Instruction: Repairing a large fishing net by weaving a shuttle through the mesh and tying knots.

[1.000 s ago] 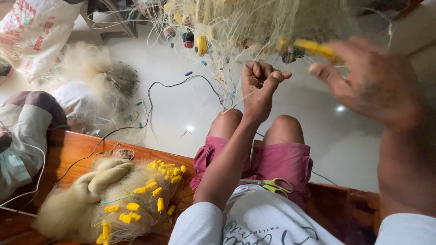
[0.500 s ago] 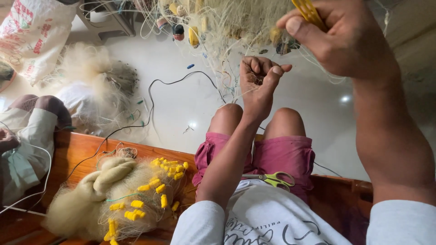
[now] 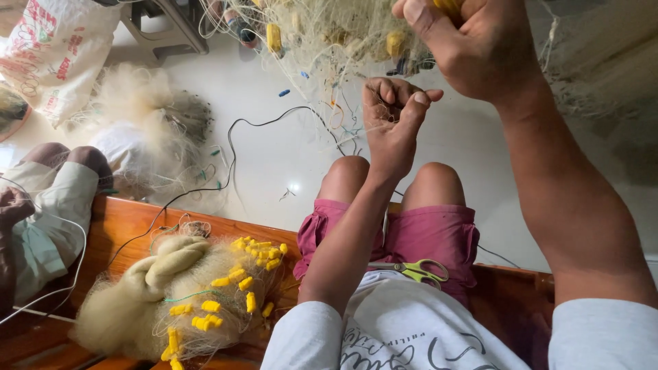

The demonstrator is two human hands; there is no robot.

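A pale fishing net (image 3: 329, 34) with yellow floats hangs in front of me at the top of the view. My left hand (image 3: 394, 113) is raised over my knees, fingers pinched on the thin net lines. Higher up and closer to the camera, my right hand (image 3: 473, 48) is closed around a yellow netting needle (image 3: 449, 5) whose tip shows at the top edge. A pair of scissors with yellow-green handles (image 3: 418, 270) lies on my lap, on pink shorts.
A bundled net with several yellow floats (image 3: 199, 294) lies on the wooden bench (image 3: 123, 226) to my left. Another person's knees (image 3: 62, 178) are at the far left. A fluffy net heap (image 3: 147, 130), a printed sack (image 3: 55, 55) and a black cable (image 3: 233, 157) lie on the white floor.
My right hand has risen with the yellow needle, moving up and left toward the hanging net. My left hand stays pinched on the lines.
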